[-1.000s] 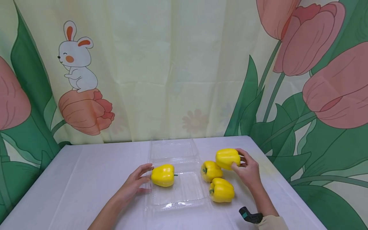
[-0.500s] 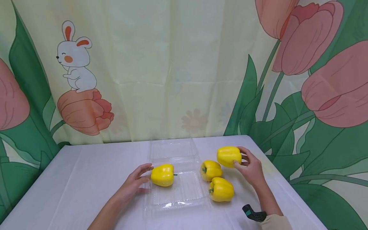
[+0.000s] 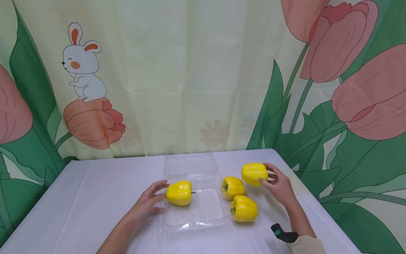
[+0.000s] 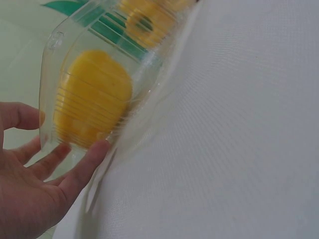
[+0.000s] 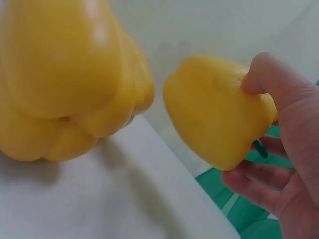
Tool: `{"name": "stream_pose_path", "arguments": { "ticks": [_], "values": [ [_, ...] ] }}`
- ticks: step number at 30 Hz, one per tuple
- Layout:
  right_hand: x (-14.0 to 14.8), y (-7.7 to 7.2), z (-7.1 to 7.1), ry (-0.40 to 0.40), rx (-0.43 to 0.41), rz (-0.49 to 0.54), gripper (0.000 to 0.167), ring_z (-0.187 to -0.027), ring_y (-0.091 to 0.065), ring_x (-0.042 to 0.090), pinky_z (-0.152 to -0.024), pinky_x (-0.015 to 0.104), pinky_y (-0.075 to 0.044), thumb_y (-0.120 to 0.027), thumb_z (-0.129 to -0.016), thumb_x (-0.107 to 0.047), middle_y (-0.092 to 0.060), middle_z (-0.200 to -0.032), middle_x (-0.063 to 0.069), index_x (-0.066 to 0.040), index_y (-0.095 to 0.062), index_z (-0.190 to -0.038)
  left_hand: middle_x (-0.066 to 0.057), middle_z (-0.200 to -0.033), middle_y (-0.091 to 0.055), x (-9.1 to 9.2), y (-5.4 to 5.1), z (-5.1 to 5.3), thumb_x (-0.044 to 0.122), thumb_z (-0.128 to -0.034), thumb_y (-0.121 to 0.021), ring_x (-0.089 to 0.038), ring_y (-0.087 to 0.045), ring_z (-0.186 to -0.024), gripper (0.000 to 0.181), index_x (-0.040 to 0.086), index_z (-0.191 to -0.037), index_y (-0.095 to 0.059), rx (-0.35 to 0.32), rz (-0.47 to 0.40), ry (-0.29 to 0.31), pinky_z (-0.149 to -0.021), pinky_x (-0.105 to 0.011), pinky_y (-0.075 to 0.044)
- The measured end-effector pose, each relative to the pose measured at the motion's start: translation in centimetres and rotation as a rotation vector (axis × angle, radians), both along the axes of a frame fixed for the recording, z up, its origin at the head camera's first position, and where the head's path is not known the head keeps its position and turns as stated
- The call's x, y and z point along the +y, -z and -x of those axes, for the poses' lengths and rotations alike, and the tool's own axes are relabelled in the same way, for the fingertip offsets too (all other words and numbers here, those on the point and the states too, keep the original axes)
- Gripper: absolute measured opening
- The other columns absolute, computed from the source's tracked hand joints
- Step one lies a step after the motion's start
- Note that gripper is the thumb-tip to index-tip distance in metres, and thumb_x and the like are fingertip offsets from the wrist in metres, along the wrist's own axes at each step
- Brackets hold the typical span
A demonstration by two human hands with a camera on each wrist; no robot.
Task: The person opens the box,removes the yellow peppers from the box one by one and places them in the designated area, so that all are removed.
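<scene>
My right hand (image 3: 279,184) grips a yellow bell pepper (image 3: 254,174) above the right side of the table. In the right wrist view, the thumb presses on this bell pepper (image 5: 214,109) and fingers curl beneath it; its green stem points toward the palm. My left hand (image 3: 149,200) touches the left wall of a clear plastic clamshell container (image 3: 203,211), fingers spread and relaxed. The container's lid (image 3: 190,165) lies folded back. One yellow bell pepper (image 3: 179,193) sits inside, against the left wall, stem to the right; it shows through the plastic in the left wrist view.
Two more yellow bell peppers, a rear one (image 3: 233,187) and a front one (image 3: 245,209), rest at the container's right side. A white cloth covers the table (image 3: 92,197). Behind hangs a printed curtain (image 3: 158,81). A black band (image 3: 283,233) is around the right wrist.
My right hand has moved a little to the right with the gripped bell pepper, away from the two beside the container. The left hand has stayed at the container wall.
</scene>
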State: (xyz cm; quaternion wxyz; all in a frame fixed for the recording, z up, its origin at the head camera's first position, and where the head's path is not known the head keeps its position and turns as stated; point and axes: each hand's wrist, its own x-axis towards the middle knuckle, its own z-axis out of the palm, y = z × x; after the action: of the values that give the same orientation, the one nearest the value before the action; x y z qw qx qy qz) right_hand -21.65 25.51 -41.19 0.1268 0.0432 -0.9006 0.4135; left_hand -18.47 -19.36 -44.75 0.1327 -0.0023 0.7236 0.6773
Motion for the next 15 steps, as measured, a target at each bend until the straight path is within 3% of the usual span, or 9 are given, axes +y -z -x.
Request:
{"name": "stream_pose_path", "arguments": {
  "ticks": [15],
  "values": [
    [0.4, 1.4, 0.4, 0.003, -0.053, -0.03, 0.066, -0.122, -0.055, 0.041, -0.096, 0.046, -0.051, -0.066, -0.091, -0.03, -0.044, -0.144, 0.022, -0.01, -0.036, -0.147, -0.009, -0.153, -0.036, -0.2, 0.1, 0.0, 0.012, -0.095, -0.051, -0.03, -0.047, -0.124, 0.054, 0.018, -0.146, -0.037, 0.013, -0.002, 0.022, -0.086, -0.041, -0.057]
  ]
}}
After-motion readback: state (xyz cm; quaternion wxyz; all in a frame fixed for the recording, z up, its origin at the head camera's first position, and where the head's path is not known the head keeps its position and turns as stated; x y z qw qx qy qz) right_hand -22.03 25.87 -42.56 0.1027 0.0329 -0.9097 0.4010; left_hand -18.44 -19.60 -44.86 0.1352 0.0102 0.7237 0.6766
